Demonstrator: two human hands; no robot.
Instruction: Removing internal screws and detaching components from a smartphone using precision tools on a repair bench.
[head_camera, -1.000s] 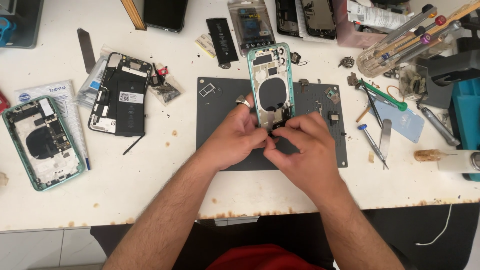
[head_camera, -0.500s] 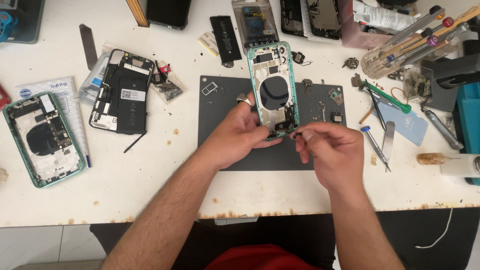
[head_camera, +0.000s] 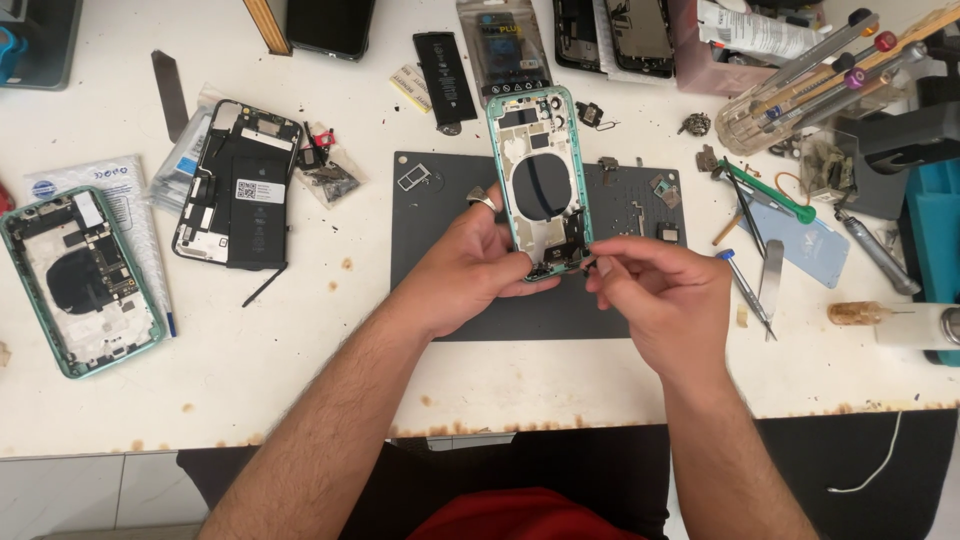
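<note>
From the head view I note the left hand (head_camera: 478, 262) wrapped around the lower end of an opened green phone housing (head_camera: 540, 180), thumb and fingers closed on its bottom edge, a ring showing on one finger. The housing stands lengthwise away from me over the dark work mat (head_camera: 440, 290), its inner side facing up with a round black coil near the middle; its lower end is lifted in the hand, and I cannot tell whether the far end rests on the mat. The right hand (head_camera: 665, 295) sits just beside the housing's lower right corner, thumb and forefinger pinched narrow together at something very small and dark; what it is I cannot tell. The pinch is touching or nearly touching the housing edge. To the left on the white table (head_camera: 300, 370) lies a second green phone frame (head_camera: 80, 280) with its boards exposed, and between it and the mat a black phone assembly (head_camera: 240, 185) face down. A loose black battery (head_camera: 445, 78) lies beyond the mat's far edge. To the right of the mat I see a blue-handled screwdriver (head_camera: 745, 290), a metal pry tool (head_camera: 771, 280) beside it, and a green-handled tool (head_camera: 775, 195) further back.
</note>
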